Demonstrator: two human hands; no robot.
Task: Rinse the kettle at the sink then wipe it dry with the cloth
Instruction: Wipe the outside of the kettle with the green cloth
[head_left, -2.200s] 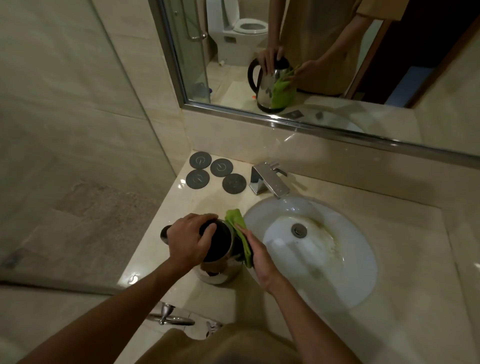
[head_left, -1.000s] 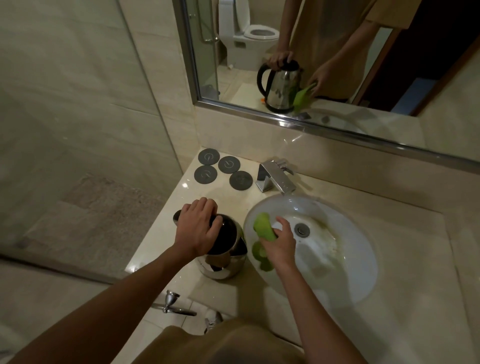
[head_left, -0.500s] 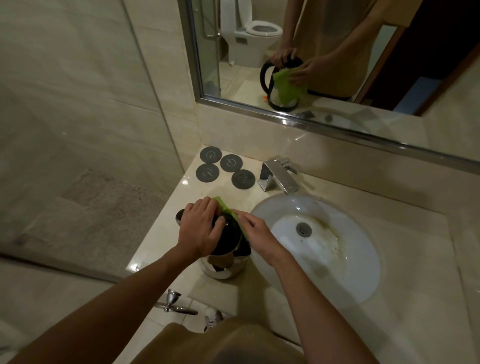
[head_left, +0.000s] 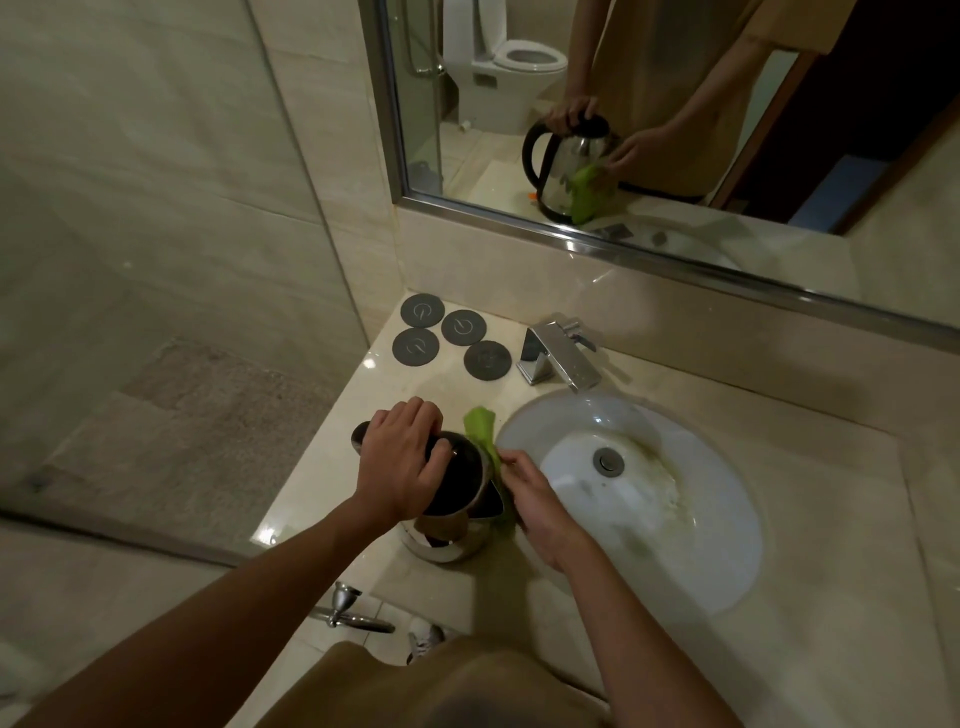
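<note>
A steel kettle (head_left: 451, 535) with a black lid and handle stands upright on the marble counter, just left of the white sink (head_left: 691, 525). My left hand (head_left: 402, 462) grips the kettle's top near the handle. My right hand (head_left: 535, 506) presses a green cloth (head_left: 483, 434) against the kettle's right side; part of the cloth sticks up behind the kettle. The mirror shows the cloth low on the kettle's body.
A chrome tap (head_left: 558, 356) stands behind the sink. Several dark round coasters (head_left: 452, 338) lie at the counter's back left. A glass shower wall (head_left: 156, 260) borders the counter on the left. A mirror (head_left: 675, 104) hangs above.
One second ago my right hand held the cloth over the sink, away from the kettle; it then came back to the kettle's top and now rubs lower on its right side.
</note>
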